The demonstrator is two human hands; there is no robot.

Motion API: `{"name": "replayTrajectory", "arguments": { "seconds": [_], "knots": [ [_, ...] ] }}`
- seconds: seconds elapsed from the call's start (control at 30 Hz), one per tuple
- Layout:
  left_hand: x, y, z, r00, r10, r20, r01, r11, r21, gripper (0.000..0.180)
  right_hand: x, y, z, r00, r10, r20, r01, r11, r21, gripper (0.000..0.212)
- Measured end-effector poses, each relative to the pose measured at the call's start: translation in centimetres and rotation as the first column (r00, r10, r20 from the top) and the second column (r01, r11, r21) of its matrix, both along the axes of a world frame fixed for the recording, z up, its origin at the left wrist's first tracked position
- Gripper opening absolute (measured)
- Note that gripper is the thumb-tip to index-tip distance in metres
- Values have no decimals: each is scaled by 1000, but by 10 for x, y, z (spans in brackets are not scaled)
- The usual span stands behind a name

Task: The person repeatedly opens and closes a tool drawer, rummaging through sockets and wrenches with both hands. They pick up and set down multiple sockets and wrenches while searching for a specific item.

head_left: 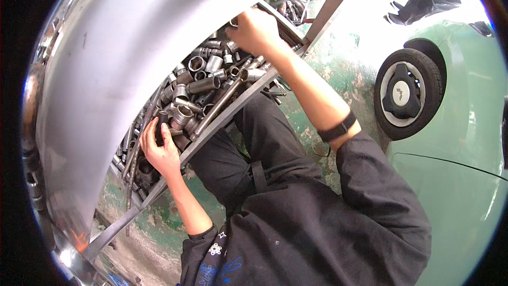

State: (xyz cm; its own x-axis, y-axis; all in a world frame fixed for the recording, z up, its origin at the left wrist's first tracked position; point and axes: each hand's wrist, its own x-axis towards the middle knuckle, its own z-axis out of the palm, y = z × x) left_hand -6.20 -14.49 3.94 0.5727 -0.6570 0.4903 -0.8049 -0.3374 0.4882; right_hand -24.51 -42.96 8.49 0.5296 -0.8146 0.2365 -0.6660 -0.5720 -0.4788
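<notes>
Over a worn green floor (352,82), the left hand (160,153) pinches a dark socket (163,120) among loose sockets (203,85) in a metal tray (227,114); the blurred right hand's (255,32) grip I cannot tell.

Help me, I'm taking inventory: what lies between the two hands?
In the head view, a heap of metal sockets lies between the left hand and right hand.

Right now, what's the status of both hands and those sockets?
Left hand: fingers around a dark socket. Right hand: over sockets, grip unclear. Sockets heaped; long metal bar on top.
</notes>
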Motion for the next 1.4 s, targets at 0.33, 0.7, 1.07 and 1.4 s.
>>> {"name": "replayTrajectory", "arguments": {
  "seconds": [0.33, 0.7, 1.07, 1.4],
  "knots": [
    [0, 0, 0, 1000, 10, -1, -10, 1000, 9, 24, 16, -41, -42, 974, 203, -106, -211, 974, -81, 26],
    [-1, -3, 2, 1000, 29, 5, -29, 1000, 10, 24, -12, 21, 0, 736, 641, 217, -676, 708, 202, 47],
    [1, 0, -1, 999, -7, 36, 7, 1000, 10, 25, 11, -84, -44, 930, 164, -330, -273, 908, -317, 39],
    [1, 0, 0, 998, 21, 58, -23, 999, 34, 25, -7, -41, -31, 975, 202, 96, -176, 958, -227, 51]
  ]
}}
